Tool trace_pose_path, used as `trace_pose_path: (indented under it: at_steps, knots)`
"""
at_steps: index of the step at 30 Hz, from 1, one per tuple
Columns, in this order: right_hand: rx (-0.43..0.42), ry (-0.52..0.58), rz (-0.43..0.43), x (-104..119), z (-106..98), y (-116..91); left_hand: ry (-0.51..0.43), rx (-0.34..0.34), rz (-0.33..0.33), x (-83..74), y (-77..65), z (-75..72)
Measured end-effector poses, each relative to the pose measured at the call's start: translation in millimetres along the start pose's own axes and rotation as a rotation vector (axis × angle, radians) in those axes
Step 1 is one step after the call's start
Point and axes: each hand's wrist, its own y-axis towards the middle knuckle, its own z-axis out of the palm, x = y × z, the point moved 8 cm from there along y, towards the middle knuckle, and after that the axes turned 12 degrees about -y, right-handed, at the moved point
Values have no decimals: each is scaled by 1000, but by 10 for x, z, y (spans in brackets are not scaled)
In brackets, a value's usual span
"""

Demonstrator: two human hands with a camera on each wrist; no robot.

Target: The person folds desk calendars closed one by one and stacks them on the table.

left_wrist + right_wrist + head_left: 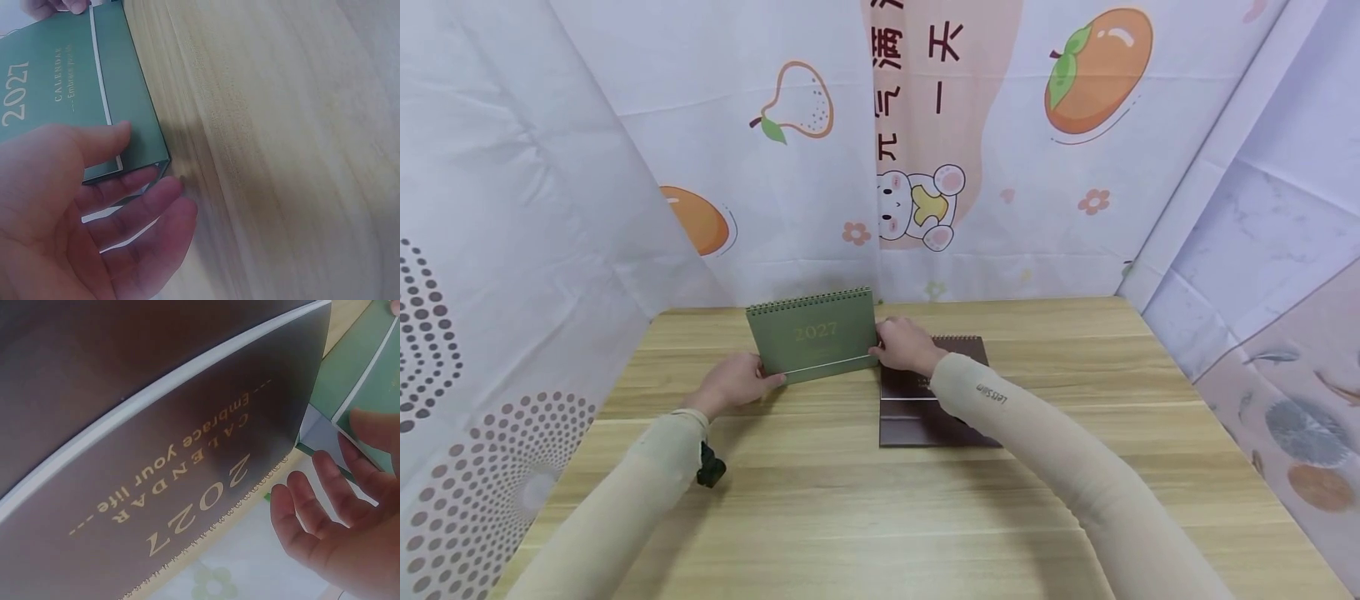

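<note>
A green 2027 desk calendar (pixel 816 337) stands upright on its folded base toward the back of the table, its spiral binding on top. My left hand (pixel 741 385) grips its lower left corner, thumb on the front cover and fingers behind, as the left wrist view shows. With my right hand (pixel 906 343) I pinch its right edge, thumb in front; the other fingers spread behind it. Just right of it is a dark brown 2027 desk calendar (pixel 906 423), partly covered in the head view by my right hand and forearm. Gold lettering marks both covers.
The wood-grain table (pixel 850 517) reaches back to a white printed curtain (pixel 820 208) close behind the calendars. More curtains hang along the left and right sides. A dark wrist strap piece (pixel 711 467) hangs below my left wrist.
</note>
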Motion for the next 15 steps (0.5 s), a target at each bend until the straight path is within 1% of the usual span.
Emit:
trace_pose_path:
  at_steps: [6,15]
  knots:
    - [4,-19,-5,-7,47,-12,4,8,-5,-11,5,40]
    - [38,-54,-5,5,113,7,-3,8,-2,18,8,30]
